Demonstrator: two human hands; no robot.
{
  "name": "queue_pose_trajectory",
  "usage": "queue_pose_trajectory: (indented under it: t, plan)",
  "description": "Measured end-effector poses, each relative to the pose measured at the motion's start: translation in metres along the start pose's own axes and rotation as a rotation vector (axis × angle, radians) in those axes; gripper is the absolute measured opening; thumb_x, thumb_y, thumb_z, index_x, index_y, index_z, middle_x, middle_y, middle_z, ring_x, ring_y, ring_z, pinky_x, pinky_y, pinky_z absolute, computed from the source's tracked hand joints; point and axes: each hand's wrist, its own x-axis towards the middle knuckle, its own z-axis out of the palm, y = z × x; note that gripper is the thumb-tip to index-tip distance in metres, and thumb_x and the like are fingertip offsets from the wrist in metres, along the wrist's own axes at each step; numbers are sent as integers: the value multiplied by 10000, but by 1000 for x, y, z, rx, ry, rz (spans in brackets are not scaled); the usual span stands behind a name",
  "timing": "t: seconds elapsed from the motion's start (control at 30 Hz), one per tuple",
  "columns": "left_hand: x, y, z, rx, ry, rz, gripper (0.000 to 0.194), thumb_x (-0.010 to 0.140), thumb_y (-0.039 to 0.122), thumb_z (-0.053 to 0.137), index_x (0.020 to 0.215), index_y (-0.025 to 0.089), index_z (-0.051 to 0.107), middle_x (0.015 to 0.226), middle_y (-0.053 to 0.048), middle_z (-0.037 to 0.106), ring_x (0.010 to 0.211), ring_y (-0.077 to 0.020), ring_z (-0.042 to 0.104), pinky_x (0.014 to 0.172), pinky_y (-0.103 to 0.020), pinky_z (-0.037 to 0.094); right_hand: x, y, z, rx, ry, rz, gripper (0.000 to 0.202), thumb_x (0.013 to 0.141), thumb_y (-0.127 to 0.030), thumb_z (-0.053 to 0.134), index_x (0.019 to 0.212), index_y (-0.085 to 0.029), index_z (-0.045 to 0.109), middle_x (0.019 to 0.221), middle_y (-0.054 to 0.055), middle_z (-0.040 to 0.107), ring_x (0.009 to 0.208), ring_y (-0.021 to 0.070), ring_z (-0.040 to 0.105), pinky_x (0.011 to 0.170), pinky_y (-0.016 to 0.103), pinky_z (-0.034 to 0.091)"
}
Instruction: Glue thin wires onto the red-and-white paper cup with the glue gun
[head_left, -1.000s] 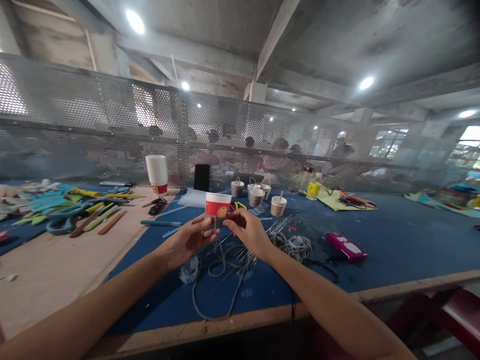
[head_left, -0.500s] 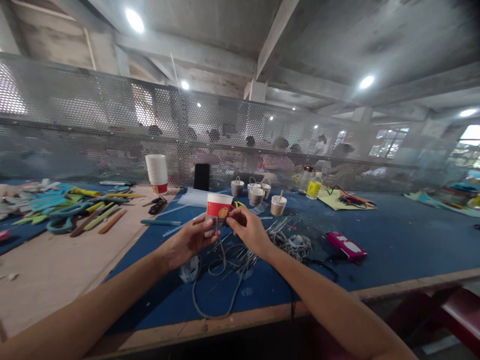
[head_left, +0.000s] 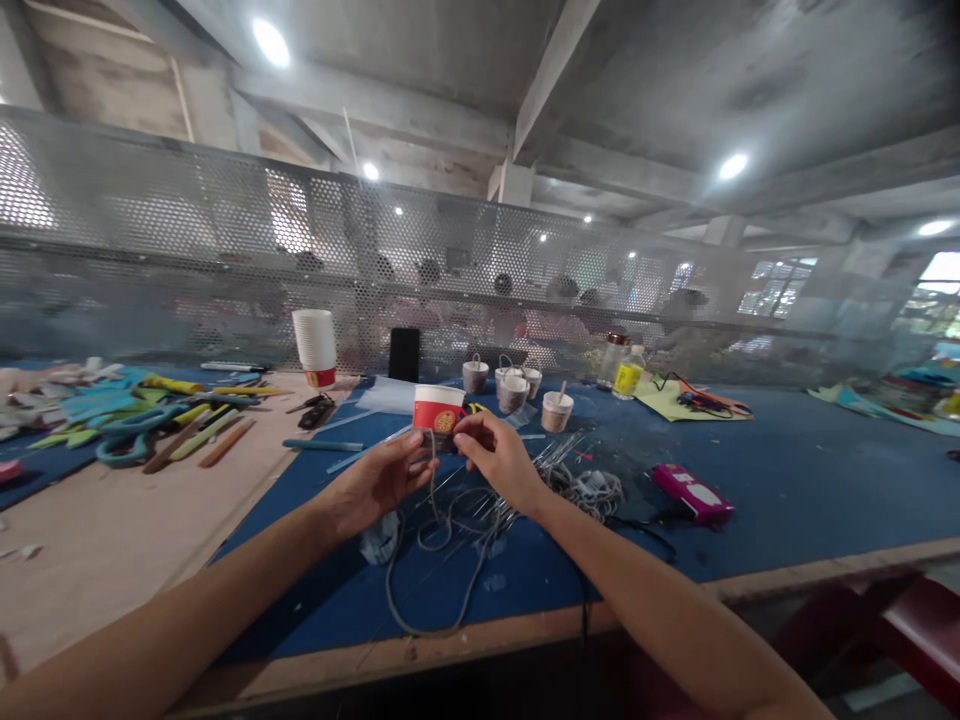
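Note:
In the middle of the head view, a red and white paper cup (head_left: 433, 412) is held upright above the blue mat. My left hand (head_left: 381, 478) grips its lower left side, fingers closed. Pinched fingers of my right hand (head_left: 496, 458) press against the cup's lower right side. Around the cup's base is a dark grey band, apparently wound cord, partly covered by my fingers. A grey cord (head_left: 471, 598) hangs from the cup's base by my left fingertips and loops over the mat.
Several cord-covered cups (head_left: 513, 391) stand behind the hands. A stack of paper cups (head_left: 313, 342) and scissors (head_left: 124, 450) are to the left. Tangled cord (head_left: 592, 492) and a magenta box (head_left: 691, 493) lie right. A perforated metal screen (head_left: 442, 235) borders the back.
The hanging cord by my left fingertips has shifted slightly. Both hands and the cup stay almost in place.

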Motion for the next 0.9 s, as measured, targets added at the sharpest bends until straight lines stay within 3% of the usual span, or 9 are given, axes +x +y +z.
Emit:
queue_pose_trajectory:
  t: [0.13, 0.23, 0.33, 0.4, 0.47, 0.57, 0.73, 0.8, 0.9]
  plan:
    - [0, 4, 0, -48, 34, -30, 187, 977, 136, 588, 1115, 77, 700, 995, -151, 778, 663, -135, 742, 613, -189, 626, 6, 0, -11, -184, 68, 20, 196, 949, -390, 583, 1026, -216, 629, 831, 4, 674, 693, 154, 644, 685, 270, 512]
    - [-2, 8, 2, -75, 51, -47, 204, 999, 172, 558, 1138, 75, 673, 1043, -179, 773, 638, -137, 734, 591, -200, 630, 11, 0, -28, -625, 106, 109, 160, 947, -359, 593, 993, -216, 651, 895, 32, 729, 838, 198, 696, 779, 296, 501]
    - [-5, 11, 4, -82, 19, -38, 255, 1017, 206, 533, 1215, 85, 638, 1102, -198, 762, 643, -144, 735, 587, -213, 635, 13, -1, -44, -1035, -54, 260, 252, 953, -446, 585, 906, -216, 676, 916, 68, 752, 923, 263, 716, 808, 332, 488]
    - [-6, 13, 6, -89, -10, -39, 283, 1018, 208, 532, 1262, 91, 613, 1122, -201, 757, 638, -139, 730, 577, -210, 631, 12, -1, -51, -1155, -193, 351, 351, 935, -545, 586, 887, -210, 682, 931, 95, 760, 945, 303, 723, 802, 350, 493]
    - [-8, 13, 7, -99, -28, -41, 312, 1015, 202, 539, 1306, 100, 588, 1129, -198, 755, 633, -136, 727, 576, -209, 629, 11, 1, -54, -1177, -264, 415, 399, 901, -597, 610, 940, -208, 688, 958, 111, 765, 968, 330, 724, 809, 369, 500]
    - [-8, 14, 6, -112, -40, -38, 354, 1009, 203, 551, 1351, 115, 562, 1135, -198, 753, 642, -144, 733, 581, -217, 630, 12, 7, -54, -1136, -264, 484, 425, 868, -599, 644, 1019, -205, 690, 1013, 128, 767, 1025, 352, 716, 841, 396, 504]
    - [-6, 14, 3, -119, -71, -43, 367, 1001, 212, 570, 1354, 114, 562, 1163, -206, 742, 638, -141, 724, 580, -215, 625, 17, 24, -51, -1055, -228, 536, 359, 868, -556, 632, 911, -211, 719, 1066, 137, 766, 1038, 353, 718, 818, 392, 510]
    - [-5, 15, 2, -124, -78, -35, 362, 1004, 213, 564, 1354, 121, 565, 1170, -201, 741, 642, -141, 724, 585, -219, 626, 17, 29, -50, -1008, -188, 539, 307, 842, -510, 663, 829, -208, 712, 1005, 131, 772, 994, 345, 725, 783, 373, 509]
    - [-5, 17, -1, -127, -90, 1, 349, 1005, 221, 558, 1338, 117, 573, 1186, -213, 733, 655, -152, 728, 590, -235, 628, 19, 34, -51, -901, -117, 519, 313, 826, -468, 678, 666, -200, 655, 739, 90, 740, 809, 289, 731, 707, 323, 494]
